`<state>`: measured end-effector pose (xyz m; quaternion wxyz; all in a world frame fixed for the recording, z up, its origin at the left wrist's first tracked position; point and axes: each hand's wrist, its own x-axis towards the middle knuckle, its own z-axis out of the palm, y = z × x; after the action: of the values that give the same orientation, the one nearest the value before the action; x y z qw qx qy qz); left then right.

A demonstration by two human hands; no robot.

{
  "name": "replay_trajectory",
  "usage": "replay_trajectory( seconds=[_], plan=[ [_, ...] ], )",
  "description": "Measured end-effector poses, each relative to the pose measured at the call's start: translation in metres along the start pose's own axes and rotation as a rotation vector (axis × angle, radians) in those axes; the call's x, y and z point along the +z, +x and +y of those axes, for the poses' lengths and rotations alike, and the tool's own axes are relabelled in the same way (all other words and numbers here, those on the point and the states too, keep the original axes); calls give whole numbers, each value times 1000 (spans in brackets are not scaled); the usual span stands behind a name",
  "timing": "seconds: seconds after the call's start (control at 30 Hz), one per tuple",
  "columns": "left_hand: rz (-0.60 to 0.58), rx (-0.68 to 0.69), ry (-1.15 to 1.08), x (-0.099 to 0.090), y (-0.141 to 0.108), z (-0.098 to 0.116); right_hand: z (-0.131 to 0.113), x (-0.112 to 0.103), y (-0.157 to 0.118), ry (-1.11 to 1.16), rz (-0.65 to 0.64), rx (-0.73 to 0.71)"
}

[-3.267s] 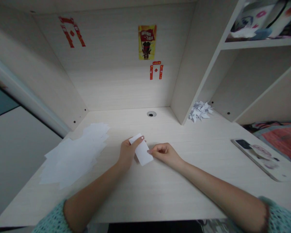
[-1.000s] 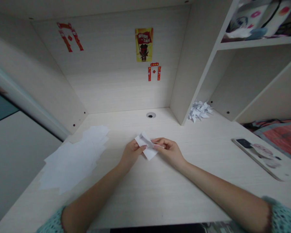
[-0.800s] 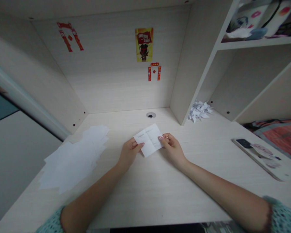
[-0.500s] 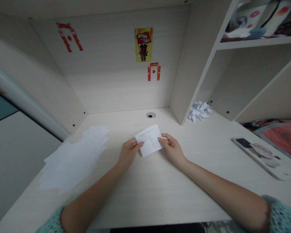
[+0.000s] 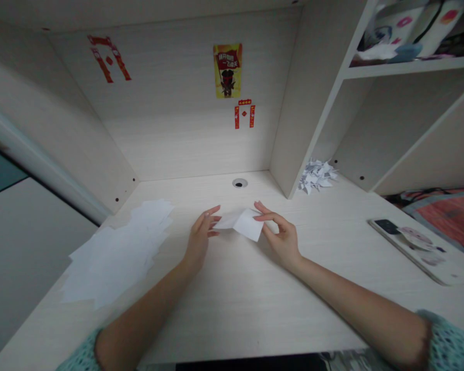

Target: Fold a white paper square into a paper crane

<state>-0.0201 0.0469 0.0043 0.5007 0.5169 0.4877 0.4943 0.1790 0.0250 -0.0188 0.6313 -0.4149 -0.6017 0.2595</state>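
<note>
A small white sheet of paper (image 5: 249,225) is raised just over the desk, bent along a crease, with its right part facing me. My right hand (image 5: 281,234) pinches its right edge between thumb and fingers. At the sheet's left end is my left hand (image 5: 201,232), its fingers spread and thumb raised. Its fingertips are close to the paper's left edge; whether they touch it I cannot tell. A spread pile of white paper sheets (image 5: 118,255) lies on the desk left of my left forearm.
Torn paper scraps (image 5: 317,175) are heaped beside the upright divider (image 5: 294,129). A phone (image 5: 417,250) lies at the right, near a red and grey cloth (image 5: 448,211). A round cable hole (image 5: 239,183) is at the back of the desk (image 5: 216,314).
The paper has gone from flat, with its printed face toward me, to bent along a crease. My left hand has loosened its pinch and spread its fingers; my right hand keeps hold.
</note>
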Motion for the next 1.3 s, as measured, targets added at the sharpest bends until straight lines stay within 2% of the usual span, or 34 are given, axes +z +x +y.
replay_trajectory(
  seconds=[0.1, 0.2, 0.33, 0.47, 0.53, 0.77, 0.9, 1.13, 1.3],
  plan=[
    [-126, -98, -104, 4, -4, 6, -4, -3, 0, -109, -38, -125],
    [-137, -27, -34, 8, -8, 8, -5, -2, 0, -196, -75, -185],
    [-103, 75, 73, 9, -8, 5, 1, -2, 0, -226, -141, -141],
    [-89, 82, 61, 8, -5, 1, 8, -4, 1, -142, -249, -114],
    [-83, 67, 45, 8, -4, 1, 8, -4, 1, -91, -265, -85],
    [-27, 25, 138, 7, -6, 3, 0, 6, -2, 115, -257, 92],
    [-108, -3, 209, 7, -7, 1, -1, 7, -3, 130, -244, 123],
    [-213, -71, -18, 14, -9, -2, -1, 6, -2, 77, -110, 137],
    [-125, -115, -61, 14, -9, 5, 4, 6, 2, 116, -58, 228]
  ],
)
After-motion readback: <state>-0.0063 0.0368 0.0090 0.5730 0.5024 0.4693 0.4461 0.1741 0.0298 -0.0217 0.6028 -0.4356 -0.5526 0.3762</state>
